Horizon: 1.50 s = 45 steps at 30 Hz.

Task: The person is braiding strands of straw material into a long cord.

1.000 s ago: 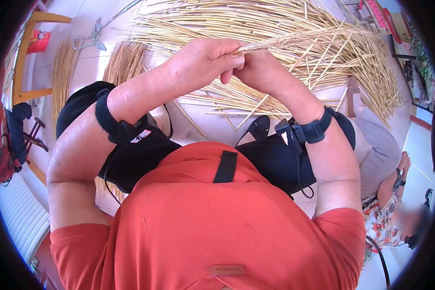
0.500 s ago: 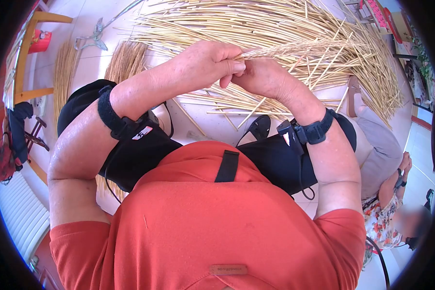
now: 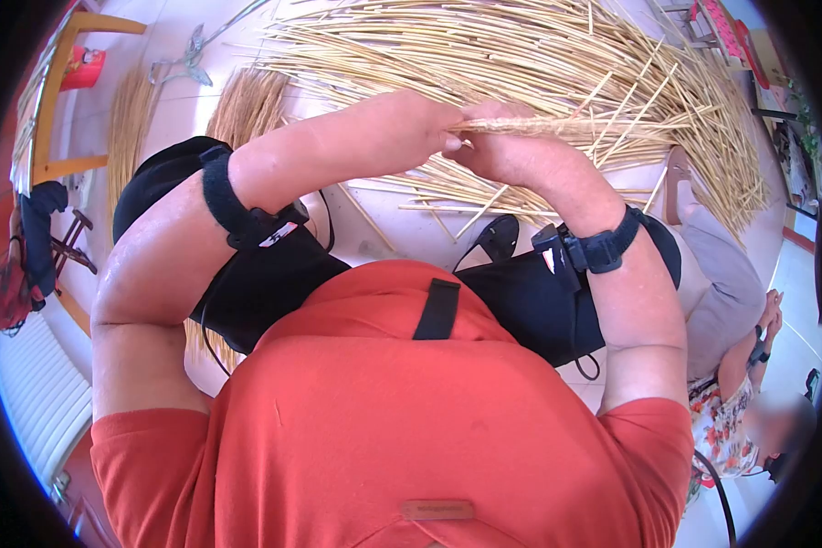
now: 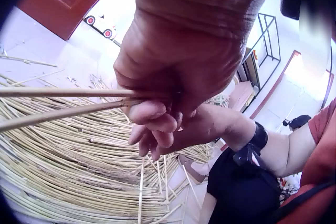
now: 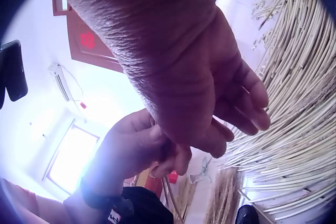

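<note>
a tied sheaf of straw (image 3: 130, 128) is seen lying on the floor far to the left of the big straw pile (image 3: 521, 55), and a second sheaf (image 3: 247, 105) lies just beside the pile's left edge. the left hand (image 3: 402, 128) is held in front of the pile, its fingers curled round a thin bundle of stalks (image 3: 557, 126), which is pinched at its near end. in the left wrist view the stalks (image 4: 63, 103) are seen running out leftward from the fist (image 4: 173, 71). the right hand (image 3: 502, 146) is pressed against the left one, its fingers closed on the same bundle, which stretches rightward over the pile. no writing can be read on the wrist straps.
</note>
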Each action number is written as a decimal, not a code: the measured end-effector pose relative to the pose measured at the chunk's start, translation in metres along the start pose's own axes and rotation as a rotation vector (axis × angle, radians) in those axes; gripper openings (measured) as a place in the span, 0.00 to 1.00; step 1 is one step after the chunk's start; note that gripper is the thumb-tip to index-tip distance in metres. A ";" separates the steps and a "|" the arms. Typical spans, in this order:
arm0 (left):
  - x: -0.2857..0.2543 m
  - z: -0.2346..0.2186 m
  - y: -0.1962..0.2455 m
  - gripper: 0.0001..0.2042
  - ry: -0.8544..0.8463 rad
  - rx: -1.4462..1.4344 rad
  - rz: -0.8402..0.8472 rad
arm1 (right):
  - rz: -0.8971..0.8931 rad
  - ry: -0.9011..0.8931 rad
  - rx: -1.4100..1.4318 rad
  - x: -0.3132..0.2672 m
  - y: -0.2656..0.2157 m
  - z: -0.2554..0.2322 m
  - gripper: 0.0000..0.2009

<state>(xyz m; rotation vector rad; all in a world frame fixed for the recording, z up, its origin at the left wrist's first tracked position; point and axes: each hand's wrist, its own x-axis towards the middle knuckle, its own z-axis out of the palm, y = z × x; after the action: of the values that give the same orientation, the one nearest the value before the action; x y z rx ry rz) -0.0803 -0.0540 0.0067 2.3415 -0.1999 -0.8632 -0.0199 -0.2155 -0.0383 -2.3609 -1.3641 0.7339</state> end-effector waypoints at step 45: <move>0.021 0.022 -0.015 0.12 0.084 0.214 0.262 | -0.004 -0.034 -0.122 -0.016 0.012 0.013 0.10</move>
<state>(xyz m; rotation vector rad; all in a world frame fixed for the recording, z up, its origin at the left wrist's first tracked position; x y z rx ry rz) -0.0792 -0.0604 -0.0271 2.4694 -0.5751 -0.6402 -0.0257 -0.2354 -0.0506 -2.4485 -1.4656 0.7120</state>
